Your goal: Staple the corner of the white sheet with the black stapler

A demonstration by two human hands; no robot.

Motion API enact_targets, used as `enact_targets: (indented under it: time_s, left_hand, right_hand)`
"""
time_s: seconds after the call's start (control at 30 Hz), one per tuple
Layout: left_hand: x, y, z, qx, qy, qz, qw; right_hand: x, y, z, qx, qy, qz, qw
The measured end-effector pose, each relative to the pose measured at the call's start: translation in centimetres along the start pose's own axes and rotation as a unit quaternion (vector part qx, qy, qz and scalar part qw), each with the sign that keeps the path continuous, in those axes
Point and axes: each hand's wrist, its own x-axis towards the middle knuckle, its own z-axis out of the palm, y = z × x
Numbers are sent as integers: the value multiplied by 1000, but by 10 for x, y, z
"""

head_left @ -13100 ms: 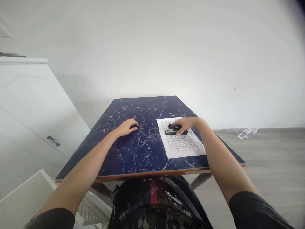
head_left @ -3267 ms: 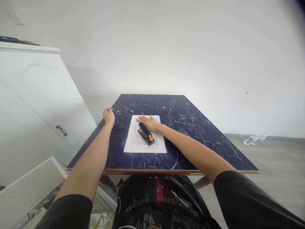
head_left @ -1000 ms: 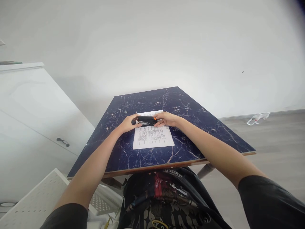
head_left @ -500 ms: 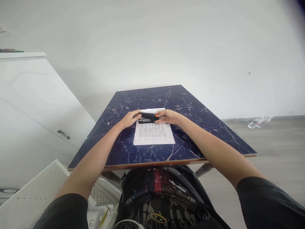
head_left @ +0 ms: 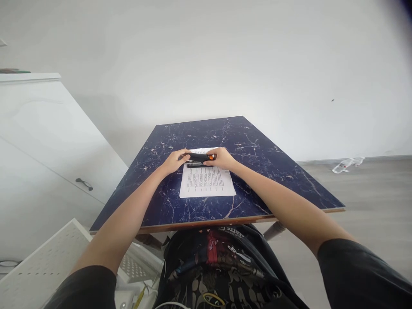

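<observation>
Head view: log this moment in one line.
black stapler: over printed paper | left grip: on left end | right grip: on orange-marked end

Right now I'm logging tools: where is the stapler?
In the head view, the stapler is near the middle, over the far part of the printed paper, held between left hand and right hand.

Stapler (head_left: 196,157): black, orange patch (head_left: 211,157) at one end. Printed sheet (head_left: 206,183): white, rows of black type. Tabletop (head_left: 193,134): dark blue, marbled with white veins; edge (head_left: 206,223) reddish brown. Cabinet (head_left: 38,122): white, black handle (head_left: 84,185). Wall (head_left: 209,64): pale grey. Floor (head_left: 373,206): grey, streaked. Shirt (head_left: 213,253): black, red and grey print; sleeves (head_left: 357,270) plain black.
</observation>
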Motion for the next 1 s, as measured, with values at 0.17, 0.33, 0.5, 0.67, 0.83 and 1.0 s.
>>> enact_targets:
  time_s: [0.17, 0.33, 0.5, 0.67, 0.83, 1.0]
  left_hand:
    - [8, -2, 4, -231, 116, -85, 962]
    - [6, 2, 4, -389, 16, -187, 902]
    - [5, 5, 3, -436, 31, -205, 876]
    - [8, 3, 3, -459, 65, -236, 854]
    - [9, -3, 6, -454, 72, -226, 859]
    - [10, -6, 9, -418, 108, -220, 875]
  right_hand:
    - [-9, -12, -7, 11, 117, -53, 992]
    - [-16, -21, -15, -65, 143, -135, 978]
    - [-19, -24, -17, -167, 52, -181, 968]
    - [-22, -29, -17, -203, -6, -219, 954]
    - [-22, -33, -17, -210, -21, -221, 952]
    - [-21, -33, -13, -206, 51, -185, 960]
